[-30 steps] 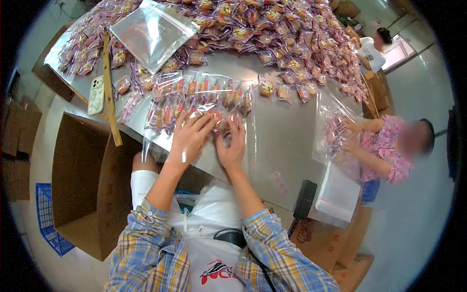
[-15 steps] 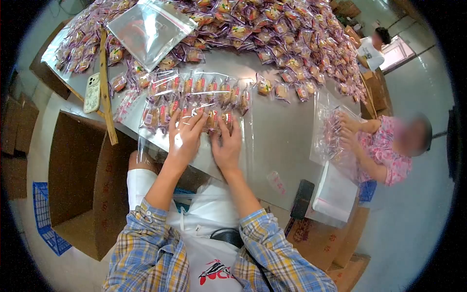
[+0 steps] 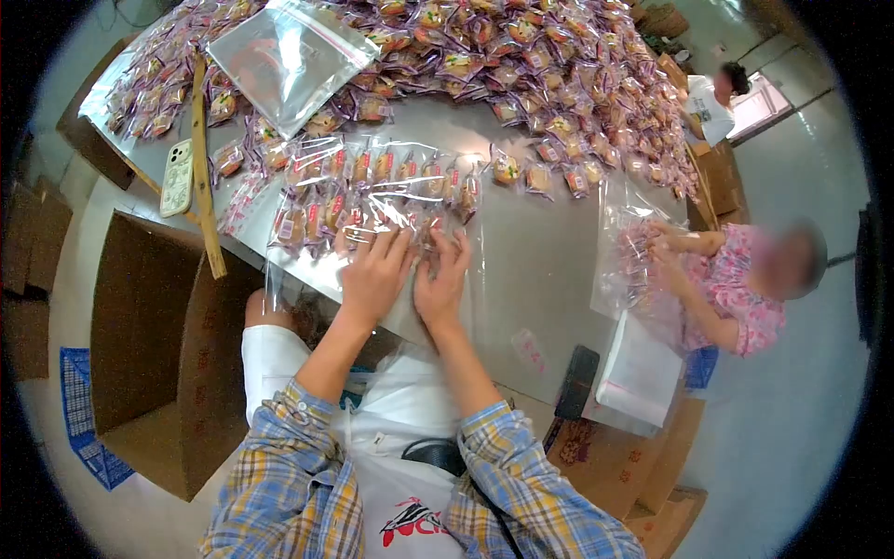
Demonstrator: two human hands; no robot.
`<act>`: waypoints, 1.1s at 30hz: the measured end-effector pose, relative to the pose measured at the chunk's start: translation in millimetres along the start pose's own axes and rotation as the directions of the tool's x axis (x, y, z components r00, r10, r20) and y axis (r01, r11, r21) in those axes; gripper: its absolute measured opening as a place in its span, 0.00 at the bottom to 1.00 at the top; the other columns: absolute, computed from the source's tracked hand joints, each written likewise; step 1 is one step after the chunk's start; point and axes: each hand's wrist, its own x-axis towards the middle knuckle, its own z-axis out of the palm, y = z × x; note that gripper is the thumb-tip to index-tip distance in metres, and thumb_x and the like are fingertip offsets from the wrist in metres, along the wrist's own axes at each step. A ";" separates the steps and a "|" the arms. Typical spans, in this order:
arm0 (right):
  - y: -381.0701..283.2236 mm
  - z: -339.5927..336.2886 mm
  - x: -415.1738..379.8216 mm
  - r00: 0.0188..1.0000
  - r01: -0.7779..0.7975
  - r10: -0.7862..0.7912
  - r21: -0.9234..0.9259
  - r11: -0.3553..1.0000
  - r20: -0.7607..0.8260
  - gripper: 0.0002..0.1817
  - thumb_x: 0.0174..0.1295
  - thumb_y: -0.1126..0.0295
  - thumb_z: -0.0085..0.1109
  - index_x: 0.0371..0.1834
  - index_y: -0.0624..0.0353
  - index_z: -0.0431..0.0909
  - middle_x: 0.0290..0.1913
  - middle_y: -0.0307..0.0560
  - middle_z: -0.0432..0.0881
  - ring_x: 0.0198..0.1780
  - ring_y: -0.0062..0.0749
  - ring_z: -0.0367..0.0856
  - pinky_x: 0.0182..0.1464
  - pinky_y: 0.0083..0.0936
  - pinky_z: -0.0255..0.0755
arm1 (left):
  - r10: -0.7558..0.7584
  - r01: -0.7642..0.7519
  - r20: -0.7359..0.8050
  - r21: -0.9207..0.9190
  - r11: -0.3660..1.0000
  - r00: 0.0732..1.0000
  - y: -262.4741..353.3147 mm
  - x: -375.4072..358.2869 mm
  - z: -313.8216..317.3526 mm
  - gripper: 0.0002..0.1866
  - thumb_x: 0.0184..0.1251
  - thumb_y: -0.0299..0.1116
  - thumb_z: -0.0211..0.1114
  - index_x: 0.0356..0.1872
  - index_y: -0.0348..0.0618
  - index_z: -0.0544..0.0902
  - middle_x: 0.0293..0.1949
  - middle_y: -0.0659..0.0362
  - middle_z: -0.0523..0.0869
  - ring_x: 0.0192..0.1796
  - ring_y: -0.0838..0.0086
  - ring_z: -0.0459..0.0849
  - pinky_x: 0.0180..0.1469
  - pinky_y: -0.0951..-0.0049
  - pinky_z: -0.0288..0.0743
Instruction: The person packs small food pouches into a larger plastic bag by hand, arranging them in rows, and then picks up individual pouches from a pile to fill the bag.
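Observation:
A large clear plastic bag [image 3: 473, 252] lies flat on the metal table, with two rows of small wrapped cakes [image 3: 384, 168] inside. My left hand [image 3: 374, 278] rests on the bag at the lower row, fingers stretched out over the wrapped cakes. Close beside it, my right hand [image 3: 441, 284] touches the right end of that row, its fingers apart and slightly bent. Glare on the film hides some of the cakes under my fingertips.
A big heap of wrapped cakes [image 3: 521, 56] covers the table's far side. Clear bags [image 3: 289, 65] lie at its edge, near a wooden strip [image 3: 207, 177] and a phone [image 3: 177, 177]. An open carton [image 3: 140, 354] stands left. At right, a co-worker [image 3: 726, 279] handles another bag.
My left hand has slid right along the lower row, closer to my right hand. The right hand has shifted slightly. The co-worker's hands have moved a little over their bag.

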 end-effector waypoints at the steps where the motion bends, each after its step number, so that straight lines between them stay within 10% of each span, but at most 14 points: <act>1: -0.1 -1.7 -0.5 0.999 -0.037 0.039 -0.049 0.998 0.030 0.31 0.67 0.79 0.58 0.76 0.64 0.67 0.74 0.64 0.72 0.75 0.61 0.69 0.77 0.49 0.63 | 0.053 -0.053 -0.023 0.017 0.998 0.998 2.2 -0.1 2.1 0.18 0.68 0.37 0.70 0.57 0.49 0.88 0.56 0.60 0.88 0.63 0.63 0.84 0.71 0.41 0.60; 8: -8.1 -2.0 2.9 0.992 -0.075 0.094 0.202 0.976 -0.083 0.29 0.68 0.80 0.57 0.74 0.63 0.70 0.71 0.61 0.75 0.71 0.59 0.74 0.74 0.45 0.68 | 0.119 -0.114 0.052 -0.089 0.989 0.991 12.5 1.2 5.6 0.26 0.67 0.35 0.70 0.67 0.49 0.84 0.69 0.61 0.83 0.64 0.64 0.83 0.73 0.52 0.65; 16: 2.5 -7.1 3.8 0.980 -0.195 0.190 0.449 0.872 0.056 0.34 0.65 0.80 0.56 0.78 0.61 0.67 0.75 0.60 0.72 0.74 0.59 0.72 0.77 0.45 0.66 | 0.106 -0.106 0.012 0.025 0.994 0.994 12.2 -2.4 25.7 0.25 0.68 0.42 0.71 0.67 0.59 0.84 0.65 0.66 0.83 0.64 0.73 0.79 0.70 0.42 0.59; 19: 1.5 -26.7 -7.4 0.996 -0.085 0.082 0.095 0.992 0.041 0.36 0.65 0.78 0.58 0.80 0.60 0.66 0.78 0.59 0.69 0.76 0.59 0.70 0.78 0.46 0.64 | 0.081 -0.081 0.005 0.031 0.996 0.997 12.4 -6.4 32.5 0.23 0.70 0.42 0.71 0.66 0.60 0.84 0.64 0.67 0.83 0.66 0.73 0.78 0.70 0.41 0.58; 21: -14.9 -56.0 -29.1 0.982 0.030 -0.010 -0.108 0.994 0.188 0.35 0.68 0.79 0.58 0.81 0.59 0.66 0.76 0.59 0.72 0.76 0.51 0.73 0.76 0.39 0.68 | 0.089 -0.089 -0.012 0.027 0.996 0.996 8.7 -6.6 33.7 0.22 0.71 0.42 0.71 0.65 0.60 0.84 0.64 0.67 0.82 0.67 0.73 0.78 0.70 0.41 0.58; 26: -60.1 -161.0 -25.2 0.549 -0.431 -0.179 0.459 0.777 0.817 0.20 0.70 0.65 0.67 0.62 0.60 0.86 0.60 0.53 0.89 0.61 0.45 0.87 0.68 0.39 0.76 | 0.096 -0.093 -0.057 0.050 0.994 0.994 9.8 -3.9 36.4 0.21 0.70 0.40 0.71 0.64 0.59 0.85 0.65 0.67 0.82 0.71 0.73 0.76 0.71 0.43 0.58; 29: -24.4 -175.8 38.8 0.925 0.051 -0.196 0.404 0.913 0.326 0.15 0.67 0.64 0.70 0.52 0.60 0.89 0.53 0.48 0.91 0.53 0.37 0.89 0.61 0.33 0.78 | 0.083 -0.083 -0.020 0.016 0.996 0.996 15.5 -6.9 31.2 0.20 0.69 0.39 0.71 0.62 0.58 0.85 0.65 0.66 0.82 0.71 0.72 0.76 0.70 0.44 0.59; 31: 17.6 -165.1 94.5 0.976 -0.153 0.153 -0.009 0.988 0.158 0.20 0.63 0.65 0.71 0.58 0.58 0.86 0.52 0.48 0.90 0.54 0.37 0.86 0.58 0.33 0.79 | 0.089 -0.089 -0.005 -0.020 0.996 0.996 15.9 -4.0 30.0 0.20 0.68 0.39 0.70 0.61 0.57 0.85 0.64 0.66 0.82 0.71 0.71 0.77 0.70 0.44 0.59; 33: 66.5 -142.8 147.7 0.996 -0.054 0.046 0.103 0.993 0.081 0.26 0.62 0.68 0.71 0.65 0.56 0.82 0.58 0.50 0.87 0.58 0.42 0.84 0.61 0.39 0.77 | 0.097 -0.097 0.006 -0.002 0.995 0.995 15.7 -3.7 31.0 0.20 0.68 0.39 0.71 0.61 0.57 0.85 0.64 0.66 0.82 0.71 0.71 0.77 0.69 0.44 0.61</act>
